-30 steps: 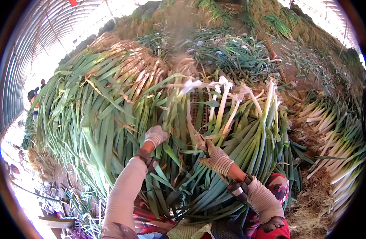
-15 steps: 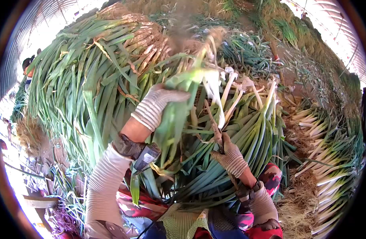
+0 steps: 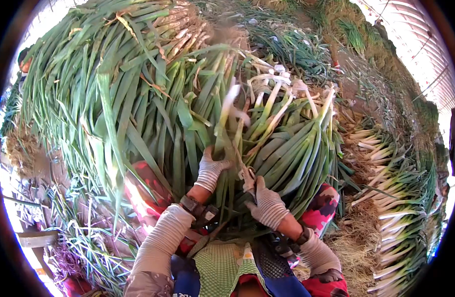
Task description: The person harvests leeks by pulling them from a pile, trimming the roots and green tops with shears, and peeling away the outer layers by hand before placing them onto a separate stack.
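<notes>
My left hand [image 3: 210, 171], in a striped glove, is closed round the green leaves of a leek [image 3: 224, 116], whose white end points up and is blurred. My right hand [image 3: 268, 203], gloved as well, grips a narrow tool [image 3: 247, 178] that reaches up beside the leek. Right of the hands lies a bundle of peeled leeks [image 3: 304, 153] with white ends at the top. The tips of my right fingers are partly hidden by the tool.
A large heap of untrimmed leeks [image 3: 113, 94] fills the left. A row of leeks with white stalks [image 3: 393, 213] lies at the right beside dry roots [image 3: 356, 242]. Leaf scraps [image 3: 98, 237] cover the ground at lower left. A person [image 3: 24, 64] shows partly at the far left.
My left hand has moved down and right, bringing the leek more upright between my hands. My right hand has shifted slightly left and down with the tool. The camera view has shifted a little.
</notes>
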Available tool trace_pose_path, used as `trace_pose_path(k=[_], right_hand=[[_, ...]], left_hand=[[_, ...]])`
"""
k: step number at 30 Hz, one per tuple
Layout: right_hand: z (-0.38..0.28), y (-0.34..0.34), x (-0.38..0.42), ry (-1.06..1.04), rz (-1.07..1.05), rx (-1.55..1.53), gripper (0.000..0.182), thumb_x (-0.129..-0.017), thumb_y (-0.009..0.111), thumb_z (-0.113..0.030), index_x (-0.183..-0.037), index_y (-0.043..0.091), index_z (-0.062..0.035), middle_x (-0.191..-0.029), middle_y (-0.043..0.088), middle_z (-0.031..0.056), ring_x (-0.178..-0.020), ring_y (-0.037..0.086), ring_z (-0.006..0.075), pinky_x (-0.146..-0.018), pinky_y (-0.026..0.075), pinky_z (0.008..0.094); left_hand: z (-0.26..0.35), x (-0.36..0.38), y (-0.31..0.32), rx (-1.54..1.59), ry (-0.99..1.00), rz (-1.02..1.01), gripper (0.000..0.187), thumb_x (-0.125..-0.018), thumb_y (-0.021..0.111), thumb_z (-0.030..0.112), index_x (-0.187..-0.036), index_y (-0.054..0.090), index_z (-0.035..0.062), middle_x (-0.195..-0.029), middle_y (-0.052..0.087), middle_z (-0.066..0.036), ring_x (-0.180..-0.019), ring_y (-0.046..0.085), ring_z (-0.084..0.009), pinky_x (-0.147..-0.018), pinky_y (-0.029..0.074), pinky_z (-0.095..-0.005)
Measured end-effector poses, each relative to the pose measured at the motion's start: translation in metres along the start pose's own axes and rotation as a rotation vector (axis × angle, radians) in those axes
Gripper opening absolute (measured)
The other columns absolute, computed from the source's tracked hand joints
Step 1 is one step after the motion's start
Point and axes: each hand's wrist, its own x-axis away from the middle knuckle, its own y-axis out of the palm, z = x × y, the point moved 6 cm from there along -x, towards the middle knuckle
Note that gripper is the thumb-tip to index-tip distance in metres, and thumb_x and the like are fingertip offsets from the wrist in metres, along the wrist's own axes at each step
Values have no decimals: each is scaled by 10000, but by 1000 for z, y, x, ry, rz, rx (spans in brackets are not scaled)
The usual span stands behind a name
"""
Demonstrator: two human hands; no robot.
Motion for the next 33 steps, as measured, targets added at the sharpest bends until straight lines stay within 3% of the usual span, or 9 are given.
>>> trace_pose_path(k=[6,10,16,17,20,24,26,30,33], right_hand=[[-3,2,-2,107,17,47,569,-758,667,-219,-1096,307,65,-784,601,303,-778,601,469,-672,486,492],[0,-4,-49,112,93,61,542,-767,663,-249,-1084,348,59,-805,603,312,-853,595,463,-742,479,479],[-2,-11,-40,135,-45,89,660,-754,695,-258,-1184,324,78,-826,601,296,-829,606,442,-745,491,440],[-6,-10,-28,148,-86,110,666,-752,694,-266,-1193,322,68,-824,600,297,-831,605,445,-743,490,444],[-10,-12,-25,197,-90,99,645,-744,699,-283,-1168,361,65,-835,601,305,-855,601,450,-754,486,449],[13,-12,-81,233,12,60,571,-737,710,-260,-1085,421,89,-922,602,320,-936,593,437,-794,483,430],[37,-5,-115,40,103,-58,562,-736,649,-203,-1111,395,130,-898,607,319,-910,605,429,-785,490,433],[18,-24,-118,159,61,-5,576,-746,663,-208,-1130,373,110,-896,605,310,-920,603,426,-785,487,433],[3,-23,-91,211,20,11,618,-770,674,-211,-1185,312,69,-905,593,315,-923,593,445,-781,482,446]], left_hand=[[-1,5,-6,-15,4,61,847,-623,800,-20,-1330,334,-18,-1208,518,-182,-892,623,-238,-776,533,-347],[-14,0,-10,-183,143,113,869,-582,843,58,-1305,368,-25,-1219,527,-203,-1033,549,-234,-837,502,-328],[-6,4,-4,-57,113,69,865,-592,818,7,-1317,348,-33,-1279,479,-199,-1112,511,-228,-836,510,-325],[-11,6,0,133,52,39,839,-608,803,-6,-1317,356,-27,-1289,473,-192,-1145,492,-240,-880,487,-329],[-4,11,4,-211,154,74,813,-614,797,-8,-1308,375,-23,-1292,479,-179,-1160,485,-257,-935,449,-332],[-11,8,1,-219,154,108,779,-630,778,-14,-1307,393,-3,-1284,491,-170,-1161,488,-265,-952,432,-340],[-30,0,-2,-142,104,93,807,-617,772,-39,-1319,375,0,-1252,498,-174,-1057,539,-234,-848,487,-317],[-34,-4,5,438,-15,63,807,-621,750,-78,-1323,360,-3,-1210,502,-170,-971,573,-205,-758,537,-317],[-16,-1,0,304,-14,27,794,-625,727,-119,-1320,361,1,-1295,438,-145,-1026,537,-253,-834,518,-334]])
